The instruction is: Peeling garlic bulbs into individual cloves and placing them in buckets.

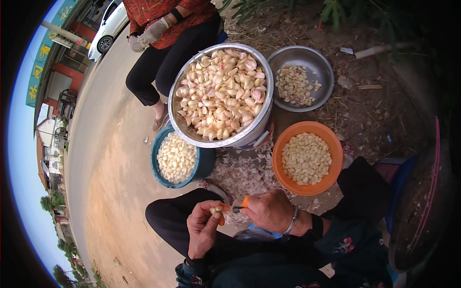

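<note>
My left hand (pixel 201 230) pinches peeled-looking garlic (pixel 216 209) between thumb and fingers; whether it is one clove or two I cannot tell. Orange covers (pixel 221 219) sit on some of its fingertips. Closed around a small orange-handled knife (pixel 245 202) is my right hand (pixel 272 211), a metal bangle on its wrist. The short blade points at the left hand, a little apart from the garlic. Just beyond the right hand stands an orange plastic bowl (pixel 276 158) of peeled cloves. A teal bucket (pixel 155 167) beyond my left hand also holds peeled cloves.
A large metal basin (pixel 267 104) heaped with unpeeled cloves stands raised ahead. Behind it on the right, a shallow metal bowl (pixel 318 59) holds smaller pieces. Garlic skins (pixel 241 171) litter the ground. Opposite sits a person with gloved hands (pixel 155 32). A white car (pixel 110 28) stands by the road.
</note>
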Available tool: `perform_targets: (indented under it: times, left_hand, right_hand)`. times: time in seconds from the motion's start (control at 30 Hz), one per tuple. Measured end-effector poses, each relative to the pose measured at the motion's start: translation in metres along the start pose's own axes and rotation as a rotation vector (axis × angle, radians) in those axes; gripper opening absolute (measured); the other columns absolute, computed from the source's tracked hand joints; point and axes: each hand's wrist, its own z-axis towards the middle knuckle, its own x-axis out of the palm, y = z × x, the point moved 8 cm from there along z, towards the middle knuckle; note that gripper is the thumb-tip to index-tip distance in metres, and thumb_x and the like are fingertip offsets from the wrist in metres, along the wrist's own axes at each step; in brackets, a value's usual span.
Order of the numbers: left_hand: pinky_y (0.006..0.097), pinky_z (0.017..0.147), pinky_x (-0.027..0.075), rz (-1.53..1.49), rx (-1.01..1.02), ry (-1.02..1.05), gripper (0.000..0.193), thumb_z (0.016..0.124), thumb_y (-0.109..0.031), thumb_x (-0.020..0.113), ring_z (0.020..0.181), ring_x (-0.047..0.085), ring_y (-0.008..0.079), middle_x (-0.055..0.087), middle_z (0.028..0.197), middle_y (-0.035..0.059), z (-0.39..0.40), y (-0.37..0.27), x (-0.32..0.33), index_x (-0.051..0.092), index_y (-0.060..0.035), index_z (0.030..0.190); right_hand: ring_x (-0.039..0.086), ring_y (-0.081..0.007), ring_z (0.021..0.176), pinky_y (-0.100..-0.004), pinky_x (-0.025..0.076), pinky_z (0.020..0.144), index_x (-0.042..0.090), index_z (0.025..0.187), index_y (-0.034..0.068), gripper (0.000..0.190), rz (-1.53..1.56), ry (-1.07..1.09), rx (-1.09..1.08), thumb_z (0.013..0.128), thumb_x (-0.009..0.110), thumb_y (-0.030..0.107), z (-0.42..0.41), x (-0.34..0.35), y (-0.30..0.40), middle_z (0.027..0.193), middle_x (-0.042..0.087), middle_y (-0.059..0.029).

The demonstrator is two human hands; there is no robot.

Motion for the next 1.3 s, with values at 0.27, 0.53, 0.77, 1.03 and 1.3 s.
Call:
perform_targets:
  times: [0.27,0.53,0.77,1.03,1.3]
  left_hand:
    - [0.0236,0.069,0.047,-0.324,0.034,-0.125,0.020,0.094,-0.004,0.054,0.072,0.058,0.0120,0.066,0.101,0.0175,0.002,0.002,-0.020,0.046,-0.0019,0.112]
    - [0.0224,0.065,0.045,-0.096,-0.072,0.064,0.024,0.096,-0.010,0.054,0.071,0.055,0.0105,0.064,0.097,0.0126,-0.007,0.006,-0.005,0.043,-0.0049,0.116]
    - [0.0199,0.063,0.042,-0.039,-0.132,0.245,0.029,0.096,-0.009,0.054,0.072,0.051,0.0080,0.059,0.094,0.0077,-0.009,0.008,0.026,0.038,-0.0051,0.119]
    - [0.0223,0.063,0.045,-0.180,-0.189,0.209,0.022,0.093,-0.015,0.059,0.079,0.059,0.0140,0.061,0.097,0.0123,-0.009,0.020,0.030,0.044,-0.0053,0.108]
    - [0.0305,0.078,0.051,-0.495,-0.210,0.053,0.023,0.093,-0.016,0.058,0.088,0.063,0.0198,0.061,0.102,0.0111,-0.002,0.021,0.034,0.047,-0.0052,0.110]
  right_hand:
    - [0.065,-0.0357,0.070,-0.0469,0.051,0.063,0.058,0.086,0.002,0.029,0.041,0.445,0.154,0.086,0.059,0.031,-0.014,0.050,-0.017,0.071,0.064,-0.0188]
    - [0.062,-0.0190,0.064,-0.0318,0.048,0.061,0.059,0.102,-0.003,0.039,0.602,0.179,0.216,0.085,0.069,0.032,-0.002,0.030,-0.019,0.070,0.062,-0.0106]
    - [0.056,-0.0061,0.065,-0.0244,0.047,0.059,0.058,0.093,-0.003,0.030,0.875,0.141,0.283,0.086,0.071,0.024,-0.004,0.036,-0.019,0.067,0.057,-0.0001]
    - [0.057,-0.0060,0.064,-0.0247,0.048,0.056,0.050,0.075,0.001,0.026,0.972,0.088,0.297,0.088,0.067,0.014,-0.005,0.030,-0.017,0.065,0.055,-0.0002]
    - [0.051,-0.0022,0.057,-0.0176,0.040,0.049,0.059,0.092,0.003,0.013,1.177,0.092,0.389,0.092,0.062,0.015,-0.009,0.039,-0.021,0.073,0.062,0.0002]
